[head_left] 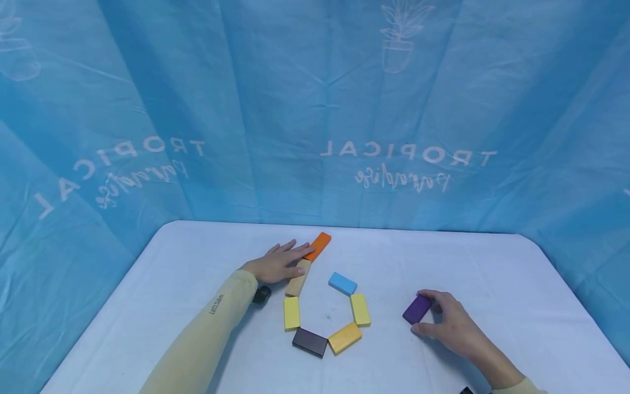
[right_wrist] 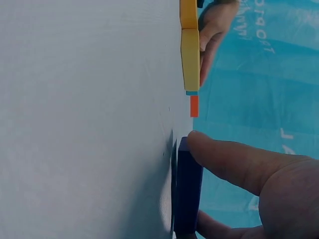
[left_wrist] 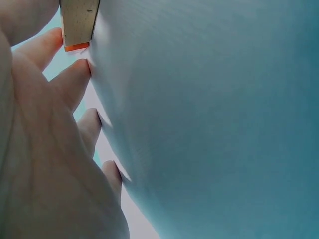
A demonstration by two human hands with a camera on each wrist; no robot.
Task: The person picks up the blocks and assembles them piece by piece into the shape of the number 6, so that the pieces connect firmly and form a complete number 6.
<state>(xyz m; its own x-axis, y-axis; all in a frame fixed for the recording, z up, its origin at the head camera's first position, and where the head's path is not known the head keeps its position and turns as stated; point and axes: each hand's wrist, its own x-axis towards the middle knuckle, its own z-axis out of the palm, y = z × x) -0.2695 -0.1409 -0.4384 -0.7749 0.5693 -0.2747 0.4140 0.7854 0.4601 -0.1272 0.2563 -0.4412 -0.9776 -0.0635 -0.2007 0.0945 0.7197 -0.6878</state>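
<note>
My right hand [head_left: 453,323] pinches a purple block [head_left: 417,309] between thumb and fingers on the right side of the table. In the right wrist view the block [right_wrist: 189,189] looks dark blue and sits close over the white cloth, a shadow beside it. At the back, my left hand [head_left: 278,265] lies with fingers spread and fairly straight. Its fingertips reach an orange block [head_left: 321,245], and its thumb is at a natural wood block [head_left: 296,282]. Those two blocks stand end to end. The left wrist view shows the wood block [left_wrist: 79,22] beside the thumb and index finger.
A left yellow block [head_left: 291,313], black block [head_left: 310,342], amber block [head_left: 345,337], right yellow block [head_left: 360,310] and blue block [head_left: 343,283] continue the curved row. The white table [head_left: 384,372] backs onto a blue printed curtain [head_left: 295,109].
</note>
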